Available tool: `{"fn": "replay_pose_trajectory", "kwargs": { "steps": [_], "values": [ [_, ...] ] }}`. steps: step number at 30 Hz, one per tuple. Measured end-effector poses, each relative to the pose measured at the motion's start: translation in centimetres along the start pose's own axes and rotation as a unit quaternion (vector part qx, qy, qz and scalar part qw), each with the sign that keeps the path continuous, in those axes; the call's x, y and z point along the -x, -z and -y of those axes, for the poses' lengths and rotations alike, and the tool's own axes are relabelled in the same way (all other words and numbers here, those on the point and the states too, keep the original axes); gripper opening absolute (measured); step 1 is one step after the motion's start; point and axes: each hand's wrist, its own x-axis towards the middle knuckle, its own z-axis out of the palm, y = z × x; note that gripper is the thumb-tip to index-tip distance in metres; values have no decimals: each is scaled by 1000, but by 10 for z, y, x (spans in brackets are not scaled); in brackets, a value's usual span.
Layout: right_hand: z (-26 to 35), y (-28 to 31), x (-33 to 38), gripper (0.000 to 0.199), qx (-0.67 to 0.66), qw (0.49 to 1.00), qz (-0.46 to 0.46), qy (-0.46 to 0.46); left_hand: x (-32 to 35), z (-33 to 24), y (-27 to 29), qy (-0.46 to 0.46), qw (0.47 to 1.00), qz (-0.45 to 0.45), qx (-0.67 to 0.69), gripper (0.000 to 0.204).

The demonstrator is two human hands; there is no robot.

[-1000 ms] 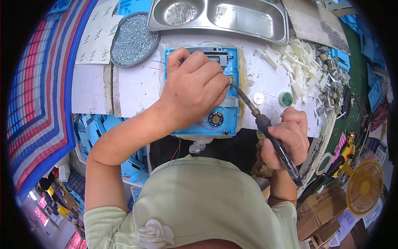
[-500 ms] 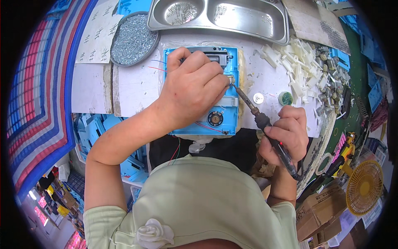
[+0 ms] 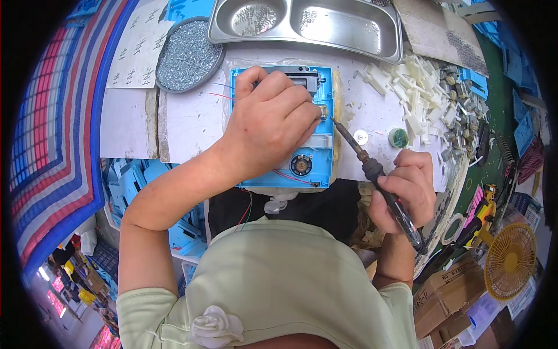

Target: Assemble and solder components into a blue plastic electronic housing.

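A blue plastic housing (image 3: 323, 163) lies open in front of me, with a small round speaker (image 3: 301, 165), thin wires and a small metal motor (image 3: 323, 111) in it. My left hand (image 3: 273, 119) reaches over the housing with its fingers curled down into it; the fingertips and whatever they pinch are hidden behind the hand. In my right hand (image 3: 407, 189) is a soldering iron (image 3: 378, 173), gripped by its dark handle. Its tip points up and left, just off the right edge of the motor. Beside the iron lie a white round wheel (image 3: 360, 137) and a small green tub (image 3: 399, 138).
A round tray of screws (image 3: 189, 55) stands at the upper left, beside a steel tray (image 3: 349, 32) with two compartments. White plastic parts (image 3: 421, 96) and small metal motors (image 3: 462, 96) are heaped on the right. A yellow fan (image 3: 510, 262) stands at the lower right.
The soldering iron's tip has drawn back from the motor, a little to the right, as my right hand shifted slightly right and down. My left hand has stayed in place.
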Motion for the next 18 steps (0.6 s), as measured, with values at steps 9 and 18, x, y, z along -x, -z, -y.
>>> {"fn": "replay_pose_trajectory", "kwargs": {
  "steps": [9, 18],
  "values": [
    [1, -4, -1, 29, -12, 1000, 7, 0, 0, 0, -4, 5, 1000, -13, -7, 14],
    [0, -6, -1, 32, -5, 1000, 15, 2, -1, -2, -4, 6, 1000, -12, -14, 14]
  ]
}}
